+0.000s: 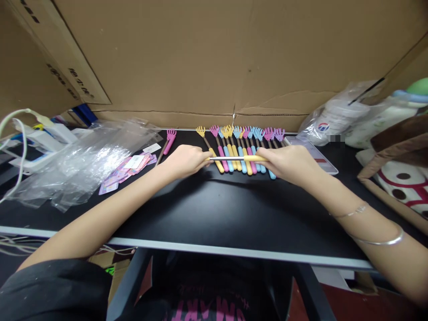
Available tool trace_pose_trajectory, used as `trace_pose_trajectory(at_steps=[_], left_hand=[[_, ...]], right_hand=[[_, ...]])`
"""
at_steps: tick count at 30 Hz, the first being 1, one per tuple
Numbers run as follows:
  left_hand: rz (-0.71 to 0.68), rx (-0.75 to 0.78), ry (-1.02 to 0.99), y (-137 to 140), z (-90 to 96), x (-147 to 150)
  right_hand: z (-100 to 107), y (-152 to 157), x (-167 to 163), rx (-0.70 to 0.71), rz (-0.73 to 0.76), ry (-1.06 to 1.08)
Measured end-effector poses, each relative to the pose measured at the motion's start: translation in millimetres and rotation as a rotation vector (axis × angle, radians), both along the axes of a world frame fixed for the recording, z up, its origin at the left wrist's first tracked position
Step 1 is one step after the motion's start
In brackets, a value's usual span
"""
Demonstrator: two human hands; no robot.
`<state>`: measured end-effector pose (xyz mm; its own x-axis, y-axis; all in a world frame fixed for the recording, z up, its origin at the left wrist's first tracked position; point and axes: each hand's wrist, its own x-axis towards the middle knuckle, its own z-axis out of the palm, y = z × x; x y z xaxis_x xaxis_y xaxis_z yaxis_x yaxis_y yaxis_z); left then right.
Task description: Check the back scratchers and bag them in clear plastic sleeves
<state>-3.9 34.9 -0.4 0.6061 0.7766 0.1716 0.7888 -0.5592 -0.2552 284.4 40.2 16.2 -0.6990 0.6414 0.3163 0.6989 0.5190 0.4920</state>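
Note:
A yellow back scratcher [230,158] with a metal rod is stretched level between my two hands, above the black table. My left hand [189,160] is closed round its left end and hides most of it. The yellow grip at the other end is in my closed right hand [284,162]. Behind them a row of back scratchers [239,154] in yellow, pink, blue and purple lies side by side, claws toward the cardboard. Left of that row, past my left hand, lies a pink back scratcher [170,140] with a metal rod beside it.
Clear plastic bags [80,156] and pink printed cards [129,169] lie on the left, beside a white device [50,138] with cables. On the right are a tablet-like panel [314,154], a bagged cup [341,116] and a brown-handled bag [397,178]. A cardboard wall [200,53] stands behind.

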Motion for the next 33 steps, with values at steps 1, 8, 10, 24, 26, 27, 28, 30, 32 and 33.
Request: trace_pose_trajectory(at_steps=[1,8,10,24,26,27,28,30,32,33], left_hand=[[0.0,0.033,0.007,0,-1.3,1],[-0.055,0.278,-0.042,2,-0.5,0],[-0.061,0.337,-0.052,2,-1.6,0],[-0.184,0.508,-0.032,-18,-2.8,20],[-0.201,0.493,-0.027,-17,-4.8,20],[-0.209,0.48,-0.027,-15,-5.9,19],[-0.217,0.463,-0.03,-14,-7.0,18],[-0.233,0.424,-0.044,-11,-8.6,16],[-0.244,0.387,-0.064,-10,-9.0,15],[-0.243,0.37,-0.071,-9,-8.6,14]], right_hand=[[-1,1,0,-0.016,-0.01,-0.003],[-5,1,-2,-0.156,-0.046,0.044],[-2,0,-3,-0.211,-0.059,0.064],[-20,-16,-22,-0.281,0.074,0.09],[-21,-16,-23,-0.28,0.084,0.088],[-21,-15,-22,-0.275,0.08,0.084],[-20,-14,-22,-0.271,0.071,0.078],[-18,-12,-20,-0.273,0.054,0.061],[-15,-11,-18,-0.29,0.054,0.055],[-13,-10,-17,-0.307,0.058,0.057]])
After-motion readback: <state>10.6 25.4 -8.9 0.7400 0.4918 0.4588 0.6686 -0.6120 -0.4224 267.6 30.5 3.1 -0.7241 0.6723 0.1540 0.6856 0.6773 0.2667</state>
